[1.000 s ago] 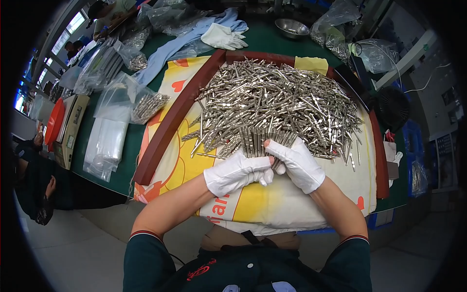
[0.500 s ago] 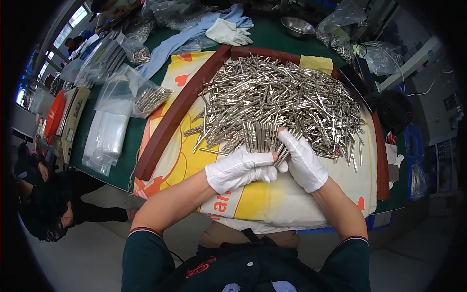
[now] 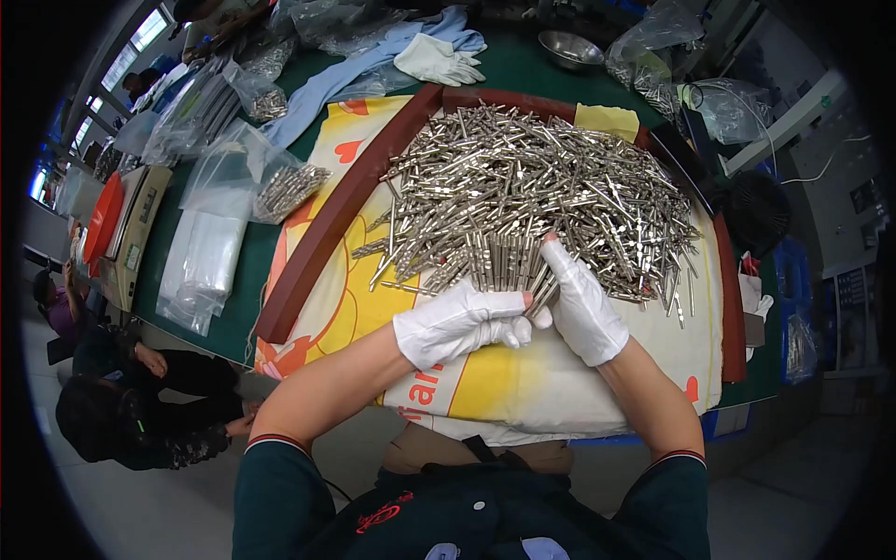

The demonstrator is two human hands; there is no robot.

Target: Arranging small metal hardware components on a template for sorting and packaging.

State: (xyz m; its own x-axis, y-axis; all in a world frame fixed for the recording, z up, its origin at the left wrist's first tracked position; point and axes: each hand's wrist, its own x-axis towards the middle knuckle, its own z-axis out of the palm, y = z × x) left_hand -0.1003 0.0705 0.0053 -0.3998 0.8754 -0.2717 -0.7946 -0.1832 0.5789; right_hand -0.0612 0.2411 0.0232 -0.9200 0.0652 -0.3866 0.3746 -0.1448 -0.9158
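Note:
A bundle of slim, shiny metal bits [image 3: 504, 265], lined up side by side, stands between my two hands at the near edge of the pile. My left hand [image 3: 457, 327], in a white glove with a bare thumb tip, closes round the bundle from below and the left. At its right side is my right hand [image 3: 588, 313], gloved the same way, its thumb pointing up along the bits and its other fingers mostly hidden. Just beyond lies a large loose pile of the same metal bits [image 3: 551, 177].
A dark red wooden frame [image 3: 322, 252] borders the pile on a patterned cloth [image 3: 579, 392]. Clear plastic bags [image 3: 205, 266] and a scale [image 3: 140, 224] lie left. White gloves [image 3: 437, 62] and a metal bowl [image 3: 571, 50] sit at the back. A person [image 3: 140, 401] is at lower left.
My right thumb has lifted slightly up and right along the bundle. My left hand has barely moved. The person at lower left has leaned in closer, and another person shows behind.

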